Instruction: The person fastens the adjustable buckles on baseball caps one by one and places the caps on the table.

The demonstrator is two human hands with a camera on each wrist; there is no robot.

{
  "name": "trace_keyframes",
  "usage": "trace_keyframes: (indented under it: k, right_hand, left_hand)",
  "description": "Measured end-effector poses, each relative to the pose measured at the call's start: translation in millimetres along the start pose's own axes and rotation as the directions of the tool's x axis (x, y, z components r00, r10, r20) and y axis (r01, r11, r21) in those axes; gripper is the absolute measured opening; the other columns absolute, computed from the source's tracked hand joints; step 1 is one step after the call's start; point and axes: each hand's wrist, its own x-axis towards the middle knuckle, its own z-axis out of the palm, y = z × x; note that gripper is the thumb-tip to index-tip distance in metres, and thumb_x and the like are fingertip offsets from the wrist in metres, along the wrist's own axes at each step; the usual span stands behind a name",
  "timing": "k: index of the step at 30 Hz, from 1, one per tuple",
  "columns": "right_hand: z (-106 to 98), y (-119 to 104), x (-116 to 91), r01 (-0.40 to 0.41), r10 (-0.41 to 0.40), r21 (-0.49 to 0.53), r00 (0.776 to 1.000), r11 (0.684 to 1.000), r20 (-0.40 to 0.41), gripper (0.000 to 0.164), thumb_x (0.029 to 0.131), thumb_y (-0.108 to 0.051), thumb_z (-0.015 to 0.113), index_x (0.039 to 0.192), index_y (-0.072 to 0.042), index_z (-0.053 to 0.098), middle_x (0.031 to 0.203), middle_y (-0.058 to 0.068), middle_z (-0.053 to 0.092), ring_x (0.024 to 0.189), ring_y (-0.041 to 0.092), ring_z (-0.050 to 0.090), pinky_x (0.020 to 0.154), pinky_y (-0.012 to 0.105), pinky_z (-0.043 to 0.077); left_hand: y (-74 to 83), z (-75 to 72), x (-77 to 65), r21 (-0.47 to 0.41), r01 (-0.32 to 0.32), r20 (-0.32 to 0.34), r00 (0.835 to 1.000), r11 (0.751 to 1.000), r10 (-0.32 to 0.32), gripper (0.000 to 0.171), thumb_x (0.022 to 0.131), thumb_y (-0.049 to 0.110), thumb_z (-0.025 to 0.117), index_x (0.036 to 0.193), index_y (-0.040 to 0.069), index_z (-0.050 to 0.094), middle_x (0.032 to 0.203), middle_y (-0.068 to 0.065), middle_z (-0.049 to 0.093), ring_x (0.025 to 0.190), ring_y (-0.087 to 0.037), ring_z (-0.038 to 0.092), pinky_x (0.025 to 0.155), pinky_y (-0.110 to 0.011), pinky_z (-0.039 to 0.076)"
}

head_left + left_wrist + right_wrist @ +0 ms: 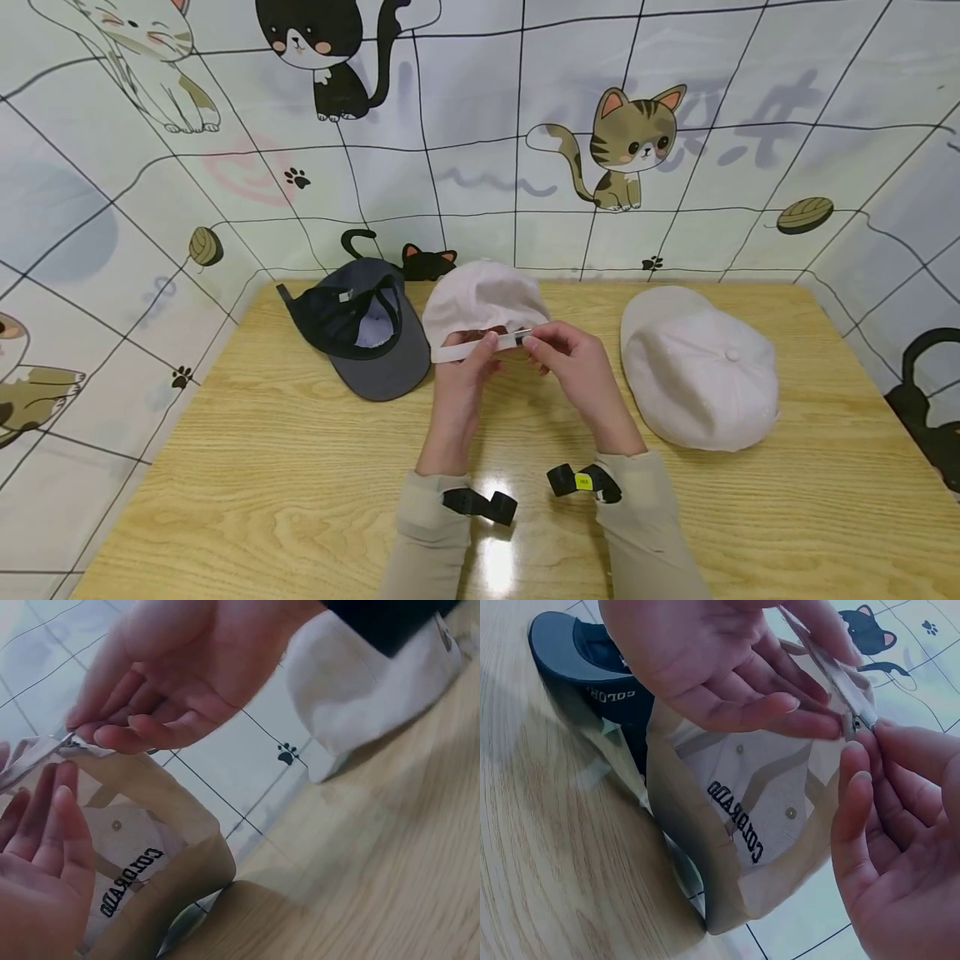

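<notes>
A white baseball cap [486, 293] stands at the middle of the table's far side, its open back toward me. The left hand [459, 396] pinches its pale adjusting strap [452, 352] between thumb and fingers. Opposite it, the right hand [583, 365] pinches the strap's end at a small metal buckle [522, 333]. In the right wrist view the strap runs down to the buckle [868, 718] between both hands' fingertips. Inside the cap, the reversed lettering COLORADO [736, 823] shows through.
Left of the held cap, a dark grey cap [382, 371] lies tilted with its inside showing. Another white cap [697, 379] rests on the wooden table [300, 500] at the right. A wall cover with printed cats [480, 183] rises behind and on both sides.
</notes>
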Motion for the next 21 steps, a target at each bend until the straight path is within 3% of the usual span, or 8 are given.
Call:
trace_keyframes:
  k: [5,9,14,16,21]
  right_hand:
    - [3,-16,-5,0.014,-0.014,-0.003,0.999,1.000,-0.040,0.019,0.084,-0.014,0.063,0.092,0.002,0.061,0.075,0.006,0.060,0.068,0.017,0.056,0.060,0.036,0.048]
    - [3,-21,-7,0.022,-0.023,-0.011,0.997,1.000,-0.069,0.017,0.083,-0.012,0.064,0.090,0.003,0.060,0.077,0.015,0.060,0.070,0.024,0.056,0.059,0.035,0.048]
    - [0,-14,-4,0.018,-0.019,-0.011,0.995,1.000,-0.094,0.018,0.082,-0.014,0.066,0.089,0.002,0.060,0.076,0.013,0.060,0.073,0.031,0.055,0.057,0.032,0.048]
    - [-1,-8,-2,0.012,-0.013,-0.011,0.995,1.000,-0.099,0.021,0.080,-0.018,0.068,0.089,0.000,0.060,0.075,0.009,0.060,0.070,0.026,0.055,0.057,0.032,0.048]
    - [-4,4,2,0.028,-0.028,-0.004,0.994,1.000,-0.102,0.029,0.076,-0.030,0.071,0.087,-0.005,0.060,0.074,0.008,0.059,0.067,0.021,0.054,0.058,0.034,0.048]
  left_hand:
    - [4.0,-4.1,0.9,-0.202,-0.018,0.068,0.997,0.979,0.032,0.028,0.088,0.018,0.057,0.113,0.007,0.048,0.105,-0.010,0.053,0.082,-0.017,0.057,0.070,-0.030,0.047]
    - [5.8,-7.1,1.5,-0.303,-0.029,0.138,0.988,0.953,0.074,0.030,0.094,0.026,0.046,0.116,0.005,0.046,0.107,-0.013,0.056,0.094,-0.026,0.058,0.077,-0.034,0.044]
    - [6.2,-8.8,2.6,-0.400,-0.008,0.157,0.985,0.917,0.077,0.031,0.095,0.029,0.040,0.113,0.005,0.048,0.106,-0.010,0.057,0.103,-0.032,0.054,0.086,-0.039,0.041]
    - [5.8,-9.2,3.1,-0.431,0.000,0.166,0.983,0.902,0.080,0.032,0.095,0.030,0.040,0.113,0.006,0.048,0.108,-0.010,0.057,0.105,-0.033,0.052,0.088,-0.039,0.040]
    - [6.0,-10.0,3.8,-0.516,0.024,0.255,0.959,0.856,0.127,0.032,0.094,0.033,0.040,0.115,0.010,0.048,0.122,-0.014,0.050,0.117,-0.035,0.041,0.097,-0.044,0.031]
